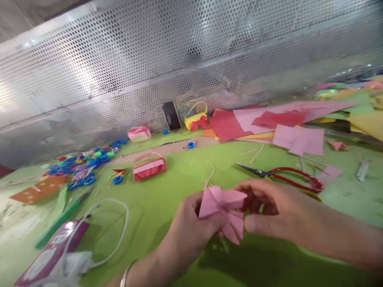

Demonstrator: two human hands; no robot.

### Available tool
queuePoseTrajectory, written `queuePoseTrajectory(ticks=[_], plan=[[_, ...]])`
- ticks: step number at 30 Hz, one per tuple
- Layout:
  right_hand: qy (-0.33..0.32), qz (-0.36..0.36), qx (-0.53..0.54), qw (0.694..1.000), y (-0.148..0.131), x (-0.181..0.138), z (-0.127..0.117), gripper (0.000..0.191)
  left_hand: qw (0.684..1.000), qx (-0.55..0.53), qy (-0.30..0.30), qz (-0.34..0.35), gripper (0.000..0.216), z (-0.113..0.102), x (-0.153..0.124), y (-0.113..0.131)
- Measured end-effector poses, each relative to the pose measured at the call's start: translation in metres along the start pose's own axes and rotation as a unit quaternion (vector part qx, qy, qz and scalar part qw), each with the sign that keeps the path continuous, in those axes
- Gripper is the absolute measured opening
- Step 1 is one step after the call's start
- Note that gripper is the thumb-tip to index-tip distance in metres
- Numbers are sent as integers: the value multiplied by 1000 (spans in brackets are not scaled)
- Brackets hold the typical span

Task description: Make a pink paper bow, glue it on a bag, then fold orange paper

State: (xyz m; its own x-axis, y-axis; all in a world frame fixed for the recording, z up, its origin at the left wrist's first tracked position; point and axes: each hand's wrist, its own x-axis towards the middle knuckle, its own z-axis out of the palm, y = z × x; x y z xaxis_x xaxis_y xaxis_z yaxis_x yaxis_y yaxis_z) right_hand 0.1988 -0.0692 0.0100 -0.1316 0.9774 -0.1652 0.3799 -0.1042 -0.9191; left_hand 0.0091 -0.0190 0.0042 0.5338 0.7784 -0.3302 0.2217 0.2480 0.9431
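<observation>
A folded pink paper bow is pinched in my left hand, the thumb lying across its front. Two loops spread at the top and pointed tails hang below. My right hand has its bent fingers at the bow's right end, index finger against the upper loop and thumb beside the tails. Some of those fingertips are hidden behind the paper. Just beyond my right hand lie red-handled scissors, their blades pointing left. Thin paper strips lie on the green table behind the bow.
A red paper handbag, a pink one and a yellow one stand farther back near a phone. Coloured paper sheets cover the back right. Blue rings, a green-handled knife and a purple box with white cable are left.
</observation>
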Motion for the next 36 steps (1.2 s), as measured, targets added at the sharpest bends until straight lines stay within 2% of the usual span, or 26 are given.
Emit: queuePoseTrajectory(ticks=[3, 7, 10, 15, 20, 23, 25, 27, 30, 34, 36], plan=[[-12, 1, 17, 1000, -6, 0, 13, 18, 1000, 7, -12, 15, 16, 0, 1, -5], [2, 15, -16, 1000, -7, 0, 17, 12, 1000, -21, 6, 12, 25, -1, 1, -5], [-15, 38, -40, 998, -8, -1, 14, 7, 999, -33, 10, 6, 20, -1, 0, -2], [-29, 34, -55, 997, -7, -5, 12, 18, 998, -48, 25, 17, 18, -1, 0, 1], [-62, 41, -17, 997, -1, -7, 8, 32, 998, -40, 51, 29, 17, -1, 1, -1], [-25, 23, 2, 999, 3, -5, 6, 44, 998, -15, 45, 35, 21, -1, 1, -1], [14, 20, -16, 1000, 6, -4, 6, 35, 999, 4, 39, 34, 28, -1, 0, -1], [20, 27, -39, 999, 8, -3, 8, 25, 999, 4, 34, 34, 35, -1, -1, -1], [-22, 47, -34, 998, 6, -3, 10, 21, 998, -33, 41, 46, 38, -1, -2, 0], [-117, 46, -17, 992, 1, -4, 8, 20, 997, -47, 34, 42, 40, -2, -2, 1], [-104, 46, -29, 993, 0, -5, 6, 18, 998, -28, 37, 45, 40, -2, -2, 1]])
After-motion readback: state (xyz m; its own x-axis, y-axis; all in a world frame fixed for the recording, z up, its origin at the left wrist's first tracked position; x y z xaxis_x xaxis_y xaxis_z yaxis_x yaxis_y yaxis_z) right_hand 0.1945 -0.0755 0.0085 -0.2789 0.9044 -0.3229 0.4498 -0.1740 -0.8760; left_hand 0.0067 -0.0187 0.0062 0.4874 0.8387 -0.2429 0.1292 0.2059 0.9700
